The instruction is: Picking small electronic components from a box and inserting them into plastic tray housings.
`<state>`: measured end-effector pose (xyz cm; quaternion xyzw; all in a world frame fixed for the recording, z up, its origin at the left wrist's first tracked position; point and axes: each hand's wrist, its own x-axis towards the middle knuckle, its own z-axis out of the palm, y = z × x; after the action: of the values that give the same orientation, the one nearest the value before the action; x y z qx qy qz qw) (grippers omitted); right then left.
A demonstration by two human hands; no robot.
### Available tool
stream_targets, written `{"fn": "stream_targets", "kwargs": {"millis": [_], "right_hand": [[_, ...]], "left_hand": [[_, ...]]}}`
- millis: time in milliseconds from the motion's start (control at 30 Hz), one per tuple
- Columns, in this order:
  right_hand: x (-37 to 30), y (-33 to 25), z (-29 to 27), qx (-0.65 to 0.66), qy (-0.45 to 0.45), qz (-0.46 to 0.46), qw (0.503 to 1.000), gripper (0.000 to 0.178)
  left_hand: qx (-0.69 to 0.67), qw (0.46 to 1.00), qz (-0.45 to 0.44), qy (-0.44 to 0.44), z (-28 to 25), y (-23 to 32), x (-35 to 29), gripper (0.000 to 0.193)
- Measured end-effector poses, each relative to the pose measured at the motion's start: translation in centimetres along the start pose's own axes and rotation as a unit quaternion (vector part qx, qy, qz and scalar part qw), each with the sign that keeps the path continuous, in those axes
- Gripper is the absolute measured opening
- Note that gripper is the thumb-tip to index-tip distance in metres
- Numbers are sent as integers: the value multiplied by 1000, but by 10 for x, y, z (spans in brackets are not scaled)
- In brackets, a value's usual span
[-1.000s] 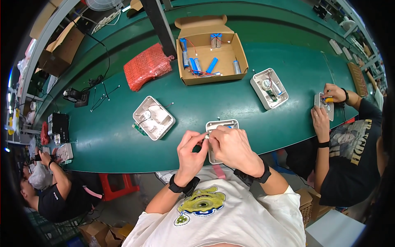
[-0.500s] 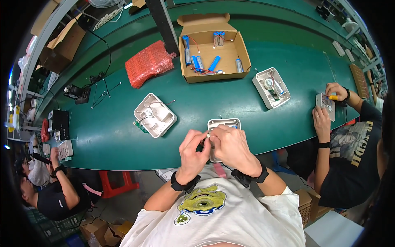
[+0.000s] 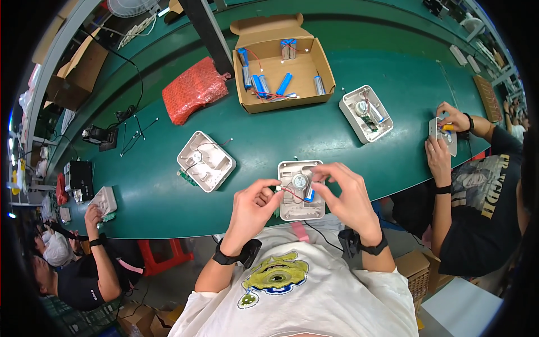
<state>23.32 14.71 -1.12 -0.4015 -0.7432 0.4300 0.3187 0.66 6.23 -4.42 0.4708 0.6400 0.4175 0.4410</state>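
Observation:
In front of me on the green table lies a white plastic housing [image 3: 302, 214] with its inside facing up. A round speaker [image 3: 300, 181] sits in it, beside a blue cylindrical battery [image 3: 309, 195]. Red and dark wires run from there to a small white connector [image 3: 278, 189], pinched between thumb and forefinger of my left hand [image 3: 254, 205] at the housing's left wall. Over the right wall my right hand [image 3: 352, 201] is open, thumb and fingers apart, close to the battery and seemingly holding nothing. A bit of green circuit board [image 3: 277, 213] shows below my left fingers.
Similar white housings [image 3: 209, 169] [image 3: 375, 133] stand to the left and right. A cardboard box [image 3: 289, 106] of blue batteries lies farther back, beside a red bubble-wrap package [image 3: 193, 92]. Co-workers' hands [image 3: 441, 149] [image 3: 94, 220] handle housings at both sides.
My right hand has drawn away from the connector to the right and opened, uncovering the speaker and battery. My left hand still pinches the connector. The whole view has shifted slightly.

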Motion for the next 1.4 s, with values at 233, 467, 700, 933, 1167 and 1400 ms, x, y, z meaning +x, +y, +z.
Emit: {"fn": "stream_targets", "kwargs": {"millis": [233, 467, 700, 933, 1167, 1400], "right_hand": [[-34, -11, -2, -180, -63, -17, 982, 55], [-37, -3, 0, -183, -84, -23, 979, 63], [-50, -13, 54, -247, -21, -4, 969, 77], [-28, 4, 55, -318, 22, 23, 948, 78], [25, 53, -5, -398, 103, -77, 908, 59], [44, 66, -38, -462, 148, 5, 874, 51]], "left_hand": [[29, 999, 11, -22, 2, 12, -3, 21], [46, 998, 17, -28, 6, 10, -2, 20], [20, 998, 20, -58, 14, 16, -12, 16], [104, 982, 152, 30, -11, 25, -9, 18], [312, 879, 126, 339, -113, -17, -4, 37], [253, 910, 31, 327, -122, -60, 4, 50]]}}
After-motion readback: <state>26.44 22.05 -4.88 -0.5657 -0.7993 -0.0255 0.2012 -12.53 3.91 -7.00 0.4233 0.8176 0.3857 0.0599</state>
